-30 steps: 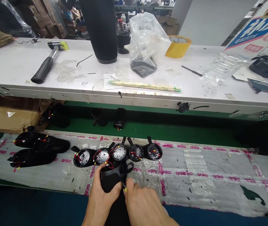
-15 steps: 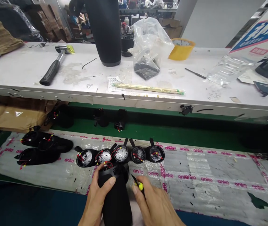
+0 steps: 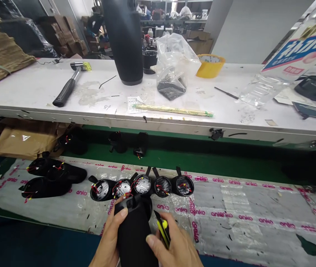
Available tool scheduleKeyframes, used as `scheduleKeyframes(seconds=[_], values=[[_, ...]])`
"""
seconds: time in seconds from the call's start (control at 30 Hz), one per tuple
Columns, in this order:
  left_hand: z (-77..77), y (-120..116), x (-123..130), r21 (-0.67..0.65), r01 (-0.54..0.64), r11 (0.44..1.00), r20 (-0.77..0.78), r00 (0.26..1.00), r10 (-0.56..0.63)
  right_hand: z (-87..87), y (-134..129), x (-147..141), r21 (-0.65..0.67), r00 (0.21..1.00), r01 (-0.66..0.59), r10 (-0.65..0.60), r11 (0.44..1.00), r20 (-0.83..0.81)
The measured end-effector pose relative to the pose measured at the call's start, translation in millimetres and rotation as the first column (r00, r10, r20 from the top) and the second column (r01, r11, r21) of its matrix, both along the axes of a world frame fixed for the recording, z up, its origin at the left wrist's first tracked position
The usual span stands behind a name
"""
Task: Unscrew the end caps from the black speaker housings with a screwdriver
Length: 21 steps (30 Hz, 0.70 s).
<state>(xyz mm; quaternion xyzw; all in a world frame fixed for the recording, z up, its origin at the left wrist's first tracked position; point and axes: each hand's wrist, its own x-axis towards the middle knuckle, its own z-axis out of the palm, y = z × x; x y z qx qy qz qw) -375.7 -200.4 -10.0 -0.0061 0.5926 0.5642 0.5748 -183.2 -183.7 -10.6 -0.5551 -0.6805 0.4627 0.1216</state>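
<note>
My left hand (image 3: 110, 241) comes up from the bottom edge of the view, fingers wrapped round the left side of a black cylindrical speaker housing (image 3: 135, 230), thumb lying across its upper front. The housing stands close to me at the near edge of the work surface, its top end pointing away towards a row of open round speaker shells (image 3: 142, 185) with red wires showing inside them. My right hand (image 3: 174, 246) sits just beside the housing on its right, closed around a small yellow-and-black tool (image 3: 162, 230); I take it for a screwdriver, though its tip is too small to make out. The tool angles up and to the left, its dark end near the housing's upper right side; I cannot tell whether it touches.

Compared with half a second ago, my left thumb has slid a little lower on the housing, and the yellow handle now shows more fully between my right fingers. A second ago both hands pinched at the housing's top rim with no tool in view.

The surface beneath is covered in plastic sheeting (image 3: 230, 207) printed with pink lettering. More black housings (image 3: 52, 178) lie well apart to the left.
</note>
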Motion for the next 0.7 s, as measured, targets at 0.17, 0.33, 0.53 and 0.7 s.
scheduleKeyframes(seconds=[0.17,0.33,0.53,0.7], values=[[6.7,7.7,3.7,-0.041,-0.083,0.996,0.106,0.990,0.087,-0.7,6.1,-8.3,-0.039,0.997,-0.071,0.072,0.997,0.039],[23.6,13.4,2.7,-0.048,-0.157,0.987,0.145,0.976,0.162,-13.6,7.2,-10.5,-0.089,0.999,-0.036,0.038,0.995,0.022],[38.8,7.5,6.3,0.063,-0.067,0.996,0.438,0.899,0.033,-35.1,18.6,-0.9,-0.281,0.857,0.071,-0.203,0.957,-0.474],[30.4,7.1,13.5,0.013,-0.042,0.999,0.289,0.957,0.037,-41.9,23.8,8.1,-0.157,0.902,0.089,-0.146,0.984,-0.405]])
